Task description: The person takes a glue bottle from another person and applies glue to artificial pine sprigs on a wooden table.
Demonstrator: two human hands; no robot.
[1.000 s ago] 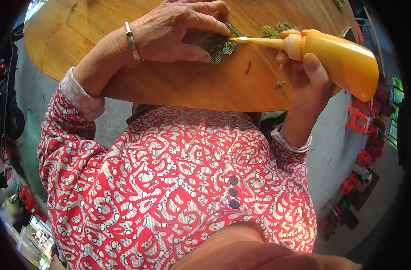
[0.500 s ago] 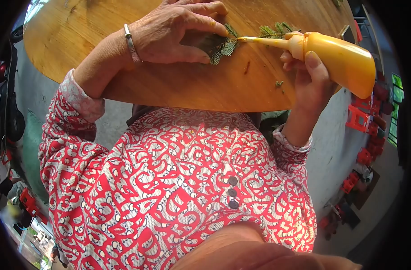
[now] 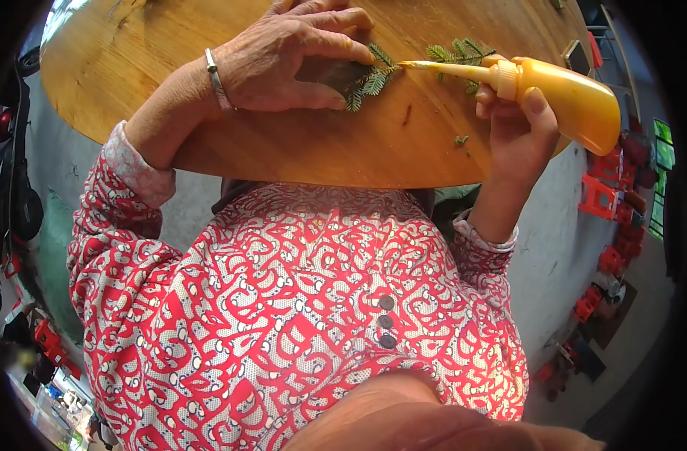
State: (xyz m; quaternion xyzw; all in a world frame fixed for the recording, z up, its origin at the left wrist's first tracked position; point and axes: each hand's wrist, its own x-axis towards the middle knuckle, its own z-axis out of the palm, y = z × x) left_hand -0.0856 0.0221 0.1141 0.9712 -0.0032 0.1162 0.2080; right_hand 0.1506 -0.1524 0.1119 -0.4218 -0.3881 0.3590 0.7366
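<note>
My left hand (image 3: 291, 56), with a bracelet at the wrist, rests on the wooden table (image 3: 306, 154). Its thumb and index finger are apart, beside a small green sprig (image 3: 372, 79). In my right hand (image 3: 520, 128) is a yellow squeeze bottle (image 3: 569, 101), tilted with its long nozzle pointing left. The nozzle tip is at the right end of the sprig; whether they touch is hard to tell. Another green sprig (image 3: 460, 52) lies behind the nozzle, near my right fingers.
A small green scrap (image 3: 461, 140) lies near the table's front edge. A dark flat object (image 3: 576, 56) is at the table's right edge. Red stools (image 3: 600, 197) stand on the floor at the right.
The bottle's body has moved slightly left and up in my right hand. Its nozzle tip shifted right from the middle of the sprig to its right end. My left hand has barely moved.
</note>
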